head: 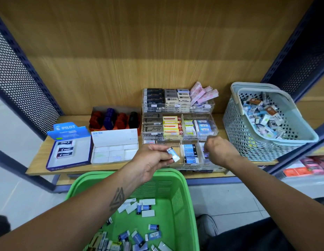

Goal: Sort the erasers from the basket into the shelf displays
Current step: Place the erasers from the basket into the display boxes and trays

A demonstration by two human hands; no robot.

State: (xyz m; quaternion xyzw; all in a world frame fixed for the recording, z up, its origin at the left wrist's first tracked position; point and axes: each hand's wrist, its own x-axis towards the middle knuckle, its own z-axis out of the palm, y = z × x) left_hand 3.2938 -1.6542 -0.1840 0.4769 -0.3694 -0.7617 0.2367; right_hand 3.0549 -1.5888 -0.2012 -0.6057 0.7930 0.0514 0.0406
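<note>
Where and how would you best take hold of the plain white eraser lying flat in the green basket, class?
Pinch the white eraser across its two long edges, coming straight down from above. It lies flat on the green basket floor with bare space around it, so probably only its thin sides offer a grip.

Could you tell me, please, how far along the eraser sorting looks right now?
Partly done: the clear shelf display already holds rows of boxed erasers. In hand: the left hand pinches a blue eraser, and the right hand reaches into a front compartment. Left: many loose erasers lie in the green basket.
</note>
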